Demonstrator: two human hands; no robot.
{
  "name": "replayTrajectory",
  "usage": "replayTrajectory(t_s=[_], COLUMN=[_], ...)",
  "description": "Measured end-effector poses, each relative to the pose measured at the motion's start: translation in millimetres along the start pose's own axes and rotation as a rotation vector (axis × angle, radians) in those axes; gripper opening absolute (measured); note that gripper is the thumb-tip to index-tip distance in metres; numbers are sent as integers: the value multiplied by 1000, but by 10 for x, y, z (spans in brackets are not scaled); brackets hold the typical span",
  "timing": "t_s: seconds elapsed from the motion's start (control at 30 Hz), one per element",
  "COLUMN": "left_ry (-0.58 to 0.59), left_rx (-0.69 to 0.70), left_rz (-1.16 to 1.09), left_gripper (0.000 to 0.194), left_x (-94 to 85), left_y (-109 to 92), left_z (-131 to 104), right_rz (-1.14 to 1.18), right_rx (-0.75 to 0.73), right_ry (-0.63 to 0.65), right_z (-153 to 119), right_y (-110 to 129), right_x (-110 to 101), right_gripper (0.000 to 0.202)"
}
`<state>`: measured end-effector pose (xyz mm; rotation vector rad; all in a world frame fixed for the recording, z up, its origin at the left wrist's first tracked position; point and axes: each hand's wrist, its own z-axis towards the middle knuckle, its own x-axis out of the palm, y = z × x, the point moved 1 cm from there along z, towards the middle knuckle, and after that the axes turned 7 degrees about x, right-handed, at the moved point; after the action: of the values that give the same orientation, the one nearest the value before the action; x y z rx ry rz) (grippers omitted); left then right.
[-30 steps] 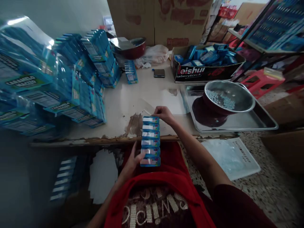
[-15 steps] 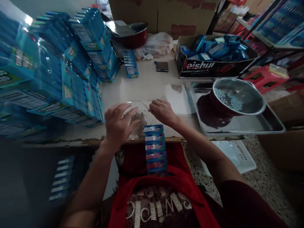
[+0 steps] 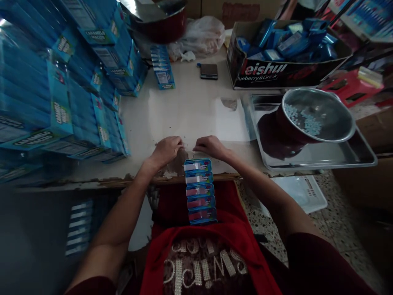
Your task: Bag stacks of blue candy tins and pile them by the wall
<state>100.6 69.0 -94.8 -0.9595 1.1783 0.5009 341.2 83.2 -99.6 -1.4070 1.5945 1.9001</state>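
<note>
1. Nearest us: a dark maroon shirt (image 3: 204,266) with glittering silver lettering, framed by a bright red cloth apron (image 3: 156,258).
2. Just beyond, we note a straight row of small blue oblong boxes (image 3: 200,191) with pale bands on their upper faces. Its near end meets the apron; its far end reaches over the worn wooden front edge of the off-white tabletop (image 3: 190,106).
3. Below tabletop height, on the right, we see a white rectangular plastic tray (image 3: 307,196); on the left, in shadow, a column of white-banded blue packs (image 3: 79,227).
4. Left hand (image 3: 168,150): at the tabletop, just past the row's far end and to its left, fingers bent inward. We cannot tell whether it grasps anything.
5. Right hand (image 3: 211,147): opposite, close to the left one, just above the row's far end, fingers likewise curled. Its grip, too, we cannot tell.
6. Further right, a shiny rectangular metal tray (image 3: 331,156) carries a round steel-lined bowl (image 3: 333,116) with small pale blue pieces inside.
7. Along the left, we log tall stacks of blue printed packs (image 3: 27,98).
8. Far side: a small dark square device (image 3: 209,70), a short row of blue packs (image 3: 163,69), and a black printed cardboard carton (image 3: 273,76) heaped with shiny blue packets (image 3: 291,43).
</note>
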Motion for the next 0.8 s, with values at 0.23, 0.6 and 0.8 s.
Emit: replayTrajectory(t_s=[0.23, 0.6, 0.8], left_ry=[-124, -165, -144], left_rx=[30, 286, 249], left_rz=[192, 188, 225], left_gripper=[21, 33, 28], left_x=[154, 191, 245], left_y=[-99, -108, -190], left_z=[-5, -224, -384], right_rz=[-16, -209, -472], right_rx=[26, -58, -41], right_ry=[24, -106, -64], right_z=[-151, -221, -522], right_y=[-87, -99, -102], right_x=[-1, -97, -17], right_gripper=[16, 12, 18])
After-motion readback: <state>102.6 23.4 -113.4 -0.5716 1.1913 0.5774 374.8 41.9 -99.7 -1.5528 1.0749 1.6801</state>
